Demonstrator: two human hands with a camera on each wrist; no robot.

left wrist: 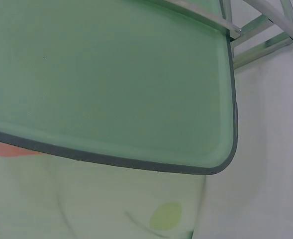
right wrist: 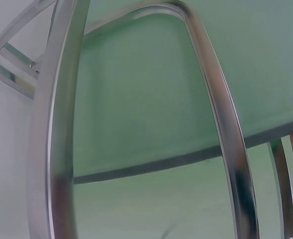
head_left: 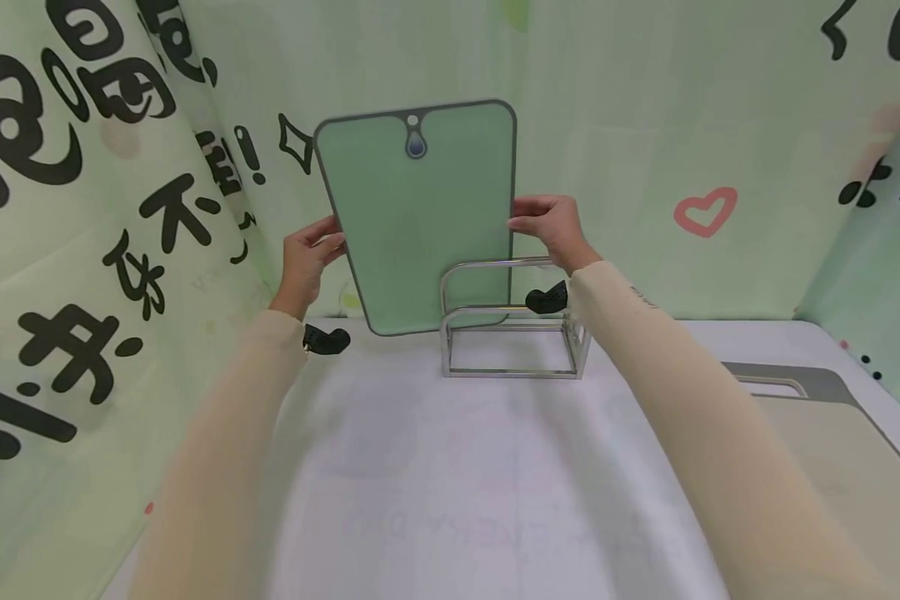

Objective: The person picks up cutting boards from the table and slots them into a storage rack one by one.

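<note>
A green cutting board with a dark grey rim stands nearly upright, leaning a little to one side, a small hole and a drop-shaped mark near its top. My left hand pinches its left edge; my right hand pinches the right edge. The board's lower right part is behind the front bars of a shiny metal rack, while its lower left corner sticks out beside the rack. Seen from the right wrist, the rack's curved bars cross in front of the board. The left wrist view shows a rounded board corner outside the rack.
On the right of the white tabletop lies a beige cutting board with a grey handle end. Pale green printed curtains hang behind and at both sides. Each wrist wears a black device.
</note>
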